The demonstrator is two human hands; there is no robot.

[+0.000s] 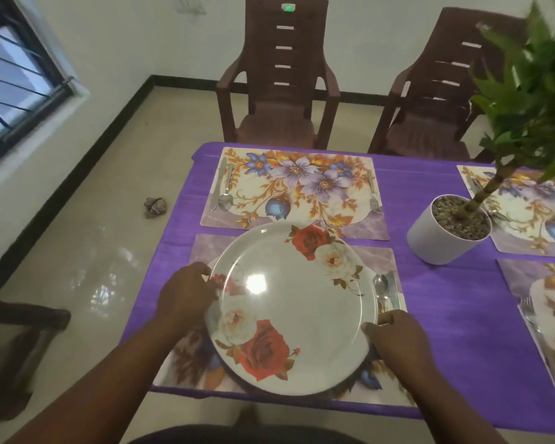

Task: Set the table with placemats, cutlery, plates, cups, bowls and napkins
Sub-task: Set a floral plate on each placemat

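The big rose plate (289,309) sits over the near placemat (202,251), between both hands. The left hand (186,296) holds its left rim, and the right hand (394,338) holds its right rim.

Glossy plate, shiny mats, matt cloth

The plate (289,309) is showing a smooth, glossy white glaze that is throwing back a bright glare spot, its printed roses lying flat under the shine. The placemats, such as the far placemat (297,190), are looking like smooth, faintly sheened plastic. The purple cloth (436,283) covering the surface is looking matt and finely streaked. The spoon (381,288) and fork (373,195) are gleaming like polished metal. The pot (430,241) is looking matt white, its gravel rough. The chairs (279,75) are looking like dull moulded brown plastic; the floor (103,251) is shining like polished tile.
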